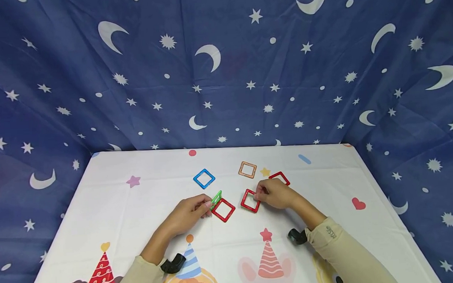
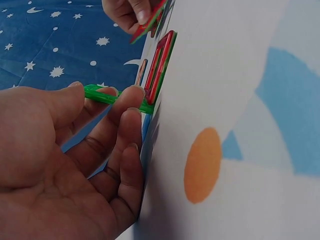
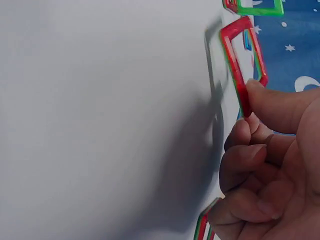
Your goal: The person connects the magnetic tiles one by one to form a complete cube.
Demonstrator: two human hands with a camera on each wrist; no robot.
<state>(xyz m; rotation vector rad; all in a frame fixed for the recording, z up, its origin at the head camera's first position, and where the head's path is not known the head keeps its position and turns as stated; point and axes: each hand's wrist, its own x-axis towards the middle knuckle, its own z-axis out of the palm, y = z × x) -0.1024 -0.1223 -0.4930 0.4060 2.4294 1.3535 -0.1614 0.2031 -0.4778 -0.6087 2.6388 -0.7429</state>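
Note:
My left hand (image 1: 189, 214) pinches a green square magnetic tile (image 1: 216, 198) between thumb and fingers. That tile stands tilted up along one edge of a red square tile (image 1: 230, 215), which lies flat on the table. In the left wrist view the green tile (image 2: 100, 94) meets the end of the red one (image 2: 162, 65). My right hand (image 1: 277, 193) grips a second red square tile (image 1: 249, 208) by its edge, thumb on top. Seen from the right wrist, this red tile (image 3: 232, 55) has a green underside and casts a shadow on the tabletop.
A blue square tile (image 1: 199, 173) and an orange one (image 1: 240, 167) lie farther back. Another red tile (image 1: 285, 178) is partly hidden behind my right hand. The white table cover (image 1: 138, 218) has printed party figures, and a blue starry curtain (image 1: 224, 103) rises behind it.

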